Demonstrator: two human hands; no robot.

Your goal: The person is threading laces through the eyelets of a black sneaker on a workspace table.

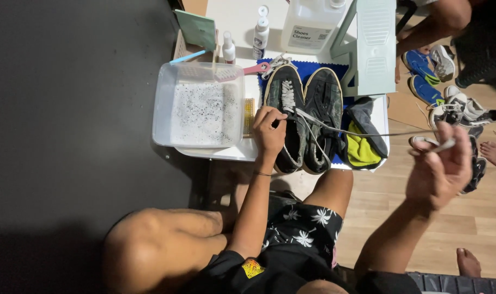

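1. The pair of dark sneakers lies side by side on the small white table, right under the left hand and well to the left of the right hand. The toes point away from the person.
2. The clear plastic tub, with foamy, speckled water in it, stands just left of the left hand, touching the table edge.
3. The large translucent jug of cleaning liquid stands beyond the left hand, past the sneaker toes, with a pale green stool to its right.
4. A grey and yellow cloth lies bunched between the two hands, just beside the right-hand sneaker.
5. Other shoes, blue and white ones, lie on the wooden floor beyond the right hand.
6. The left hand rests on the left-hand sneaker, its fingers curled down and pressing on the lacing area.
7. The right hand is raised off to the side, fingers pinched on the end of the shoelace.
8. The shoelace is grey-white and runs taut from the left-hand sneaker's eyelets, across the other sneaker and the cloth, to the right hand.
9. Two small white spray bottles stand beyond the left hand, near the tub's far corner.
10. A pink-handled brush rests on the tub's far rim, just beyond the left hand.
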